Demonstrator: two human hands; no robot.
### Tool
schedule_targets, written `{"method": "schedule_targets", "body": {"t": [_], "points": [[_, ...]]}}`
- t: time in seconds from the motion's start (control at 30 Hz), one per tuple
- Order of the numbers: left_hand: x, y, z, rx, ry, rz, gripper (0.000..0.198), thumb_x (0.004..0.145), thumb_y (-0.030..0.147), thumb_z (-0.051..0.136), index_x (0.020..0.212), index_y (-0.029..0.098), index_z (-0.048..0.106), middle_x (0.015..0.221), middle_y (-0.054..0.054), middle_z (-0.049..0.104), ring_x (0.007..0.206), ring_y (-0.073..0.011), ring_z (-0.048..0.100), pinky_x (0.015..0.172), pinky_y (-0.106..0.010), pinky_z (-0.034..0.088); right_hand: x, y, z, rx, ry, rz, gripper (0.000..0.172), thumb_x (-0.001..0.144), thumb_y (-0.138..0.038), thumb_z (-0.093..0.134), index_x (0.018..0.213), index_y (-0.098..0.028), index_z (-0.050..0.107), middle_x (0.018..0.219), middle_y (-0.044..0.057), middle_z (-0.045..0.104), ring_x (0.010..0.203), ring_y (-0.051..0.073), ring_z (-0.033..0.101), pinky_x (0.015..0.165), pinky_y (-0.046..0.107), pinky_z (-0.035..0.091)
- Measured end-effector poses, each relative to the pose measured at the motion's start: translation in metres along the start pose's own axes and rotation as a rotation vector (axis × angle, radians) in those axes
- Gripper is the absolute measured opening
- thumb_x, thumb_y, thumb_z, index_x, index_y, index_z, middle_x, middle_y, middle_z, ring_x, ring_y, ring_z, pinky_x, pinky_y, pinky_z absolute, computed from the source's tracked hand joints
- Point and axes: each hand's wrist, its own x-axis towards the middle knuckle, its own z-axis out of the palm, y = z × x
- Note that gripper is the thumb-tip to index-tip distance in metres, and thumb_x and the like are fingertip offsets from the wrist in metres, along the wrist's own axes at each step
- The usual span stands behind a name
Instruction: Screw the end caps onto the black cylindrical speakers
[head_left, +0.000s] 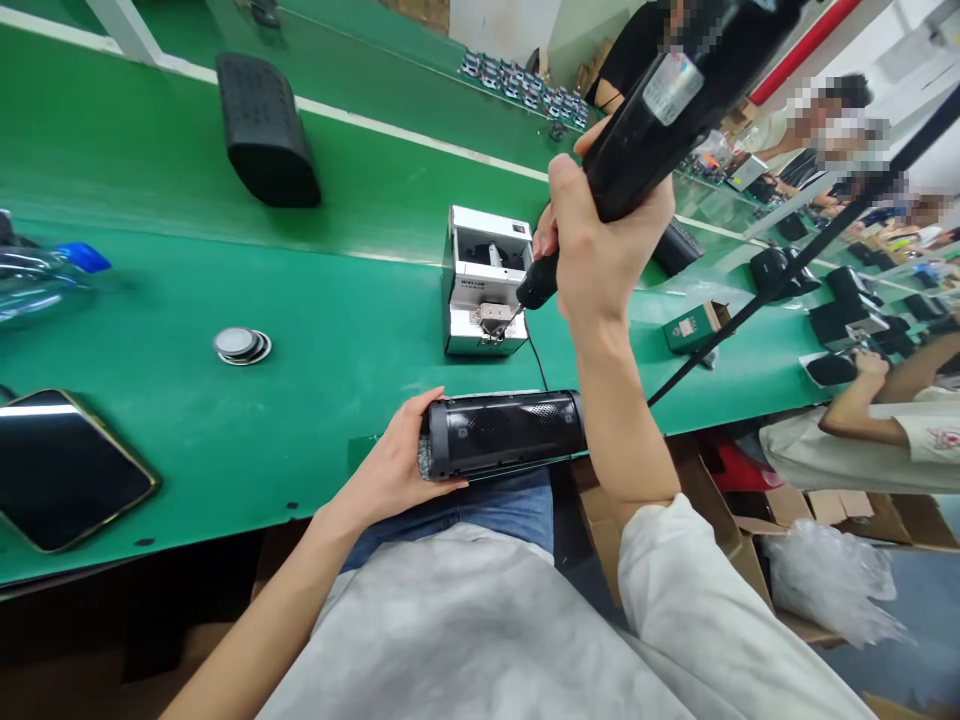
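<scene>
My right hand (611, 245) is wrapped round a black electric screwdriver (637, 140), held tilted with its bit pointing down and left. The bit's tip meets the metal front of a white screw feeder (487, 285) on the bench. Whether a screw sits on the tip is too small to tell. My left hand (394, 450) grips the left end of a black speaker (506, 432) with perforated patches. It lies lengthwise at the bench's near edge, just in front of the feeder. My right forearm covers its right end.
Left on the green bench (337, 320) are a phone (71, 470), a small stack of discs (241, 345) and a plastic bottle (45, 275). A black speaker (266, 130) stands farther back. Rightward are a green box (694, 325) and co-workers; cartons (720, 510) sit below.
</scene>
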Motion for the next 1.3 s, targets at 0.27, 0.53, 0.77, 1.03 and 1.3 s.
{"method": "schedule_targets", "body": {"t": [0.27,0.53,0.77,1.03,1.3], "points": [[0.001,0.001,-0.001,0.010,-0.025,0.008,0.122,0.089,0.048,0.099,0.181,0.031,0.020,0.174,-0.022,0.048,0.162,-0.0461,0.057,0.135,-0.067,0.051,0.012,-0.025,-0.001,0.034,0.057,0.024,0.019,0.096,-0.041,0.076,0.096,-0.035,0.059,0.068,-0.008,0.048,0.044,0.014,0.043,0.042,0.036,0.036],[0.001,0.003,-0.001,0.011,-0.029,-0.013,0.122,0.089,0.048,0.099,0.180,0.031,0.020,0.174,-0.023,0.048,0.160,-0.0460,0.058,0.133,-0.066,0.052,0.014,-0.016,0.003,-0.082,0.041,0.185,0.022,0.088,-0.046,0.073,0.095,-0.038,0.053,0.076,-0.006,0.056,0.047,0.020,0.051,0.044,0.043,0.042],[0.002,0.005,-0.003,0.009,-0.030,-0.020,0.122,0.090,0.051,0.098,0.180,0.029,0.019,0.173,-0.024,0.048,0.159,-0.0469,0.058,0.132,-0.068,0.053,0.014,-0.011,-0.001,0.028,-0.018,0.106,0.047,0.086,-0.064,0.095,0.096,-0.037,0.058,0.073,-0.010,0.056,0.045,0.012,0.046,0.039,0.037,0.037],[0.002,0.003,-0.002,0.008,-0.021,0.000,0.123,0.090,0.053,0.098,0.181,0.030,0.019,0.172,-0.024,0.049,0.158,-0.0473,0.059,0.132,-0.068,0.053,0.008,-0.034,-0.022,0.025,-0.049,0.119,0.016,0.092,-0.040,0.077,0.099,-0.037,0.063,0.081,-0.006,0.061,0.046,0.014,0.042,0.042,0.037,0.033],[0.001,-0.001,-0.003,0.033,-0.015,-0.018,0.123,0.089,0.061,0.097,0.181,0.031,0.021,0.173,-0.021,0.051,0.158,-0.0477,0.061,0.132,-0.068,0.053,0.007,-0.098,-0.081,-0.274,-0.061,0.234,0.027,0.091,-0.060,0.081,0.102,-0.044,0.063,0.070,-0.001,0.048,0.055,0.024,0.049,0.047,0.040,0.039]]}}
